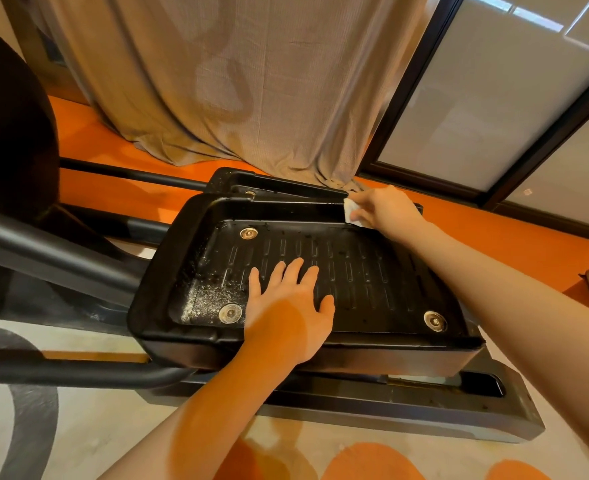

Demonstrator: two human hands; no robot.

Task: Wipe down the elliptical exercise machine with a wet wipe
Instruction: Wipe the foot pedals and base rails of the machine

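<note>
At the far right corner of the near foot pedal (355, 271), the right hand (386, 207) has the wet wipe (350, 211) bunched up, its fingers (360, 213) curled round it and pinching it against the pedal's raised back wall. Down in the tray, the left hand (288, 306) lies flat on the ribbed floor, fingers spread, bracing the pedal so it doesn't swing.

Here's the relation that matters: the pedal's long axis runs left to right across the view, and the wipe sits at its right end, up on the far rim. The dirtiest patch, that pale dusty speckle (210, 299) by the near left bolt (230, 313), lies at the opposite end, just beside the left hand's thumb side. So the wiping hand looks set for a long sweep leftward along the back wall, I'd judge, and the bracing hand sits between it and the grime. A 2nd pedal (269, 183) shows just behind, close to the curtain (251, 81).
</note>
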